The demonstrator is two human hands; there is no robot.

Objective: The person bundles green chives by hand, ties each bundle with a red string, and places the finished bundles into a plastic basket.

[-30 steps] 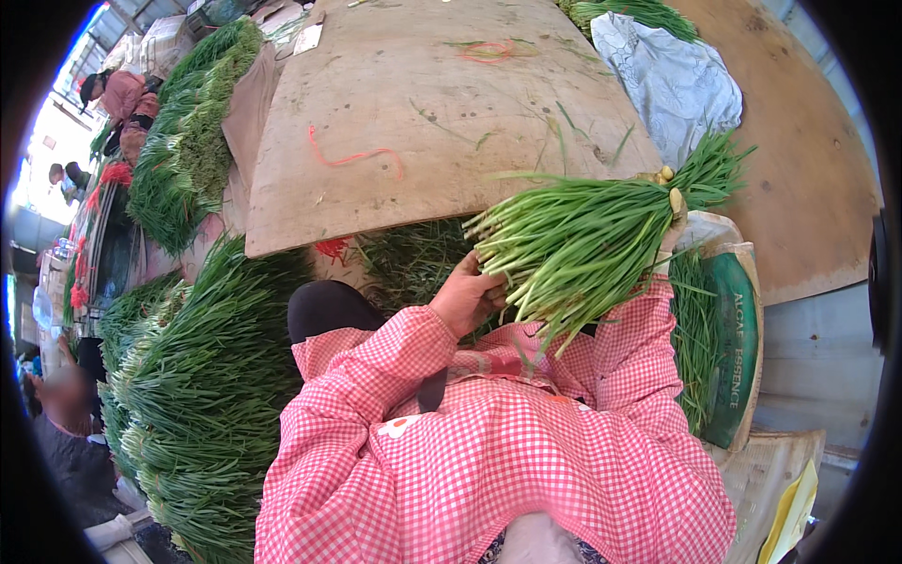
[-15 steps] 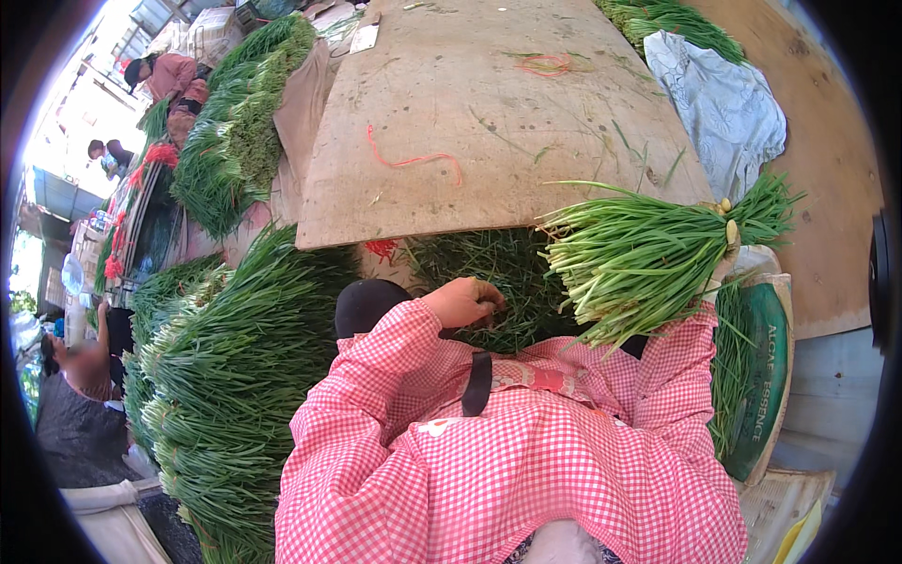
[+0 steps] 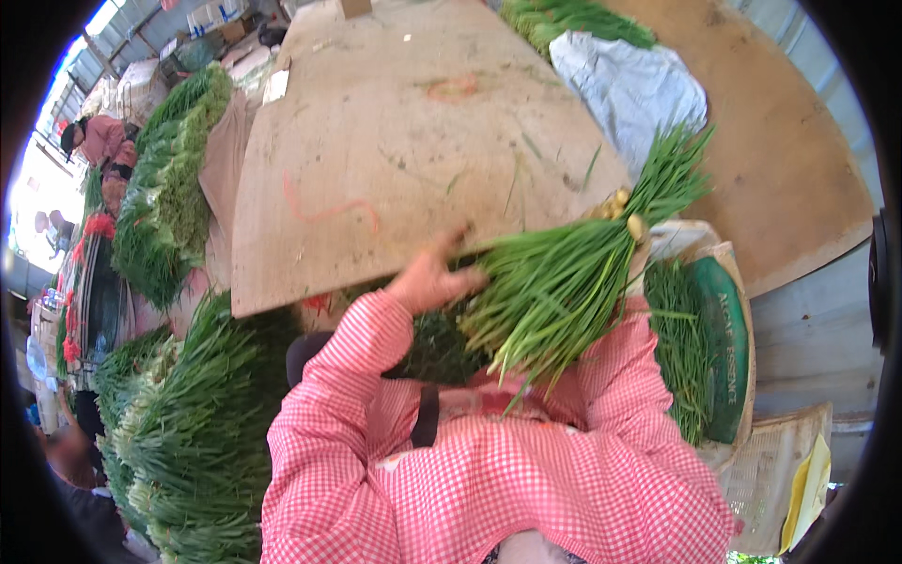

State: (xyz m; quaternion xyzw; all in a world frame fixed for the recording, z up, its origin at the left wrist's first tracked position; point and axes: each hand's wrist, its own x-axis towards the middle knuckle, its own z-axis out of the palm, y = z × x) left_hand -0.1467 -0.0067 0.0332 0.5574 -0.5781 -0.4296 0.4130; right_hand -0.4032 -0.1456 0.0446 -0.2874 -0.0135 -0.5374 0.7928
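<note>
A thick bunch of long green chive-like stalks [image 3: 554, 282] lies across my right forearm, its pale ends fanned toward my lap. My right hand [image 3: 635, 226] grips it around the middle; only a few fingers show, with yellowish coverings on the tips. Leafy ends stick out beyond the grip. Beside the left side of the bunch is my left hand [image 3: 434, 277], slightly blurred, with thumb and fingers apart and nothing between them. Whether it touches the stalks I cannot tell. Dark loose leaves [image 3: 437, 343] lie below it, under the board's edge.
A wooden board [image 3: 376, 141] stretches ahead, carrying a red string [image 3: 329, 211] and leaf scraps. Stacked greens [image 3: 188, 423] stand at my left, more [image 3: 169, 188] farther off. A white cloth [image 3: 629, 89] and green sack [image 3: 719, 348] are at right. Another person [image 3: 101, 146] bends at far left.
My left hand has risen from the dark leaves to the side of the bunch, its fingers spreading. My right hand has brought the bunch closer to it. The view has shifted.
</note>
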